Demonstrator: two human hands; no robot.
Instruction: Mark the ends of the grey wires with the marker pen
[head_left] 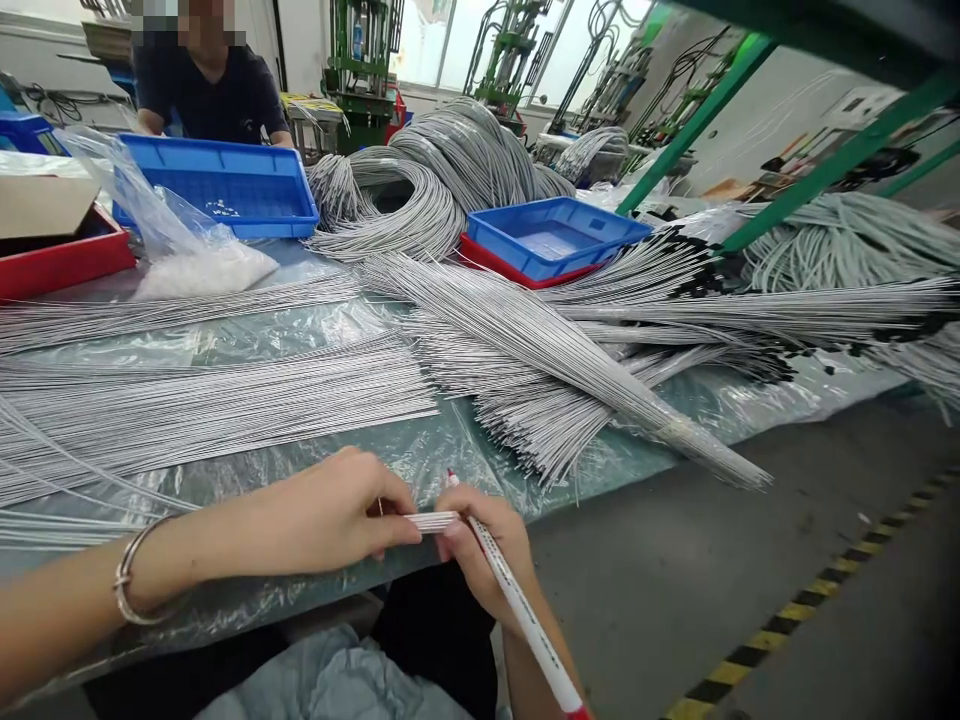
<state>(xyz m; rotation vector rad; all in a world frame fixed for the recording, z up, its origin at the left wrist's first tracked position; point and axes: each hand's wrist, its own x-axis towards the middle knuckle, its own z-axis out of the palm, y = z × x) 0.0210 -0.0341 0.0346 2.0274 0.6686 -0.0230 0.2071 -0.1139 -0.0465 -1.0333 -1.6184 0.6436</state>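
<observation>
My left hand (pixel 330 510) is closed in a pinch around a small bunch of white wires (pixel 433 522) near the table's front edge. At the ends of that bunch is my right hand (pixel 491 545), its thumb and fingers pressed together there. A white pen (pixel 521 600) with black print, a red tip and a red rear end slants through my right hand, its tip pointing up and away. Rows of cut grey-white wires (pixel 247 410) lie flat on the table beyond my left hand. How many wires I pinch cannot be made out.
A thick wire bundle (pixel 570 345) lies across other bundles and overhangs the edge. Behind stand blue trays (pixel 300 228) (pixel 555 272), coiled cable (pixel 420 215), a plastic bag of white pieces (pixel 210 270) and a red box (pixel 67 262). A person (pixel 210 95) sits opposite. Green frame bars (pixel 697 125) rise at right.
</observation>
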